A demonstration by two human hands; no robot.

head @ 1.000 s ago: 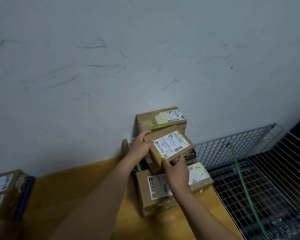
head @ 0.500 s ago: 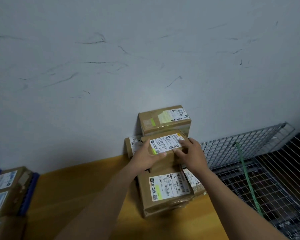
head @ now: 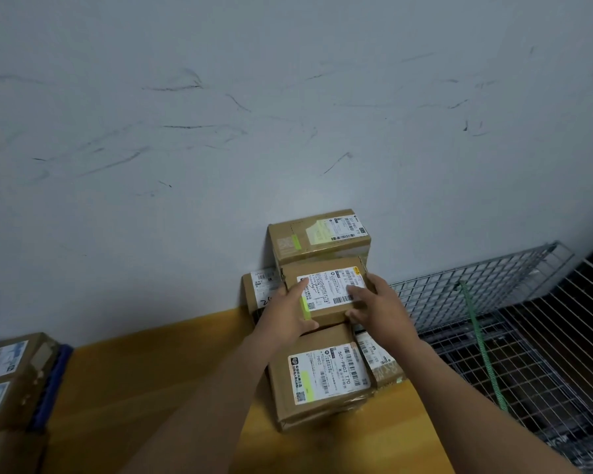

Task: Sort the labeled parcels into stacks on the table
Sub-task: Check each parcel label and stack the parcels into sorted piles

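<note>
Scuffed grey wall [head: 288,97] rose behind the yellow counter [head: 144,388]. The labelled parcel [head: 326,289] sat mid-stack, tight against the taller box [head: 315,237] behind and above the front box [head: 319,378]. Left hand [head: 285,313] and right hand [head: 380,306] each gripped it, fingers on top, thumb at near edge. Wire cage [head: 493,302] w/ green strap [head: 480,343] stood to the right; more boxes [head: 11,371] far left.

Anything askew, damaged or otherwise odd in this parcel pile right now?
Only mildly. The front parcel has a crumpled near face, and the small parcel beside it sits at a slant with wrinkled corner tape. The middle parcel, gripped by the left hand and right hand, lies roughly square. Nothing is spilled.
</note>
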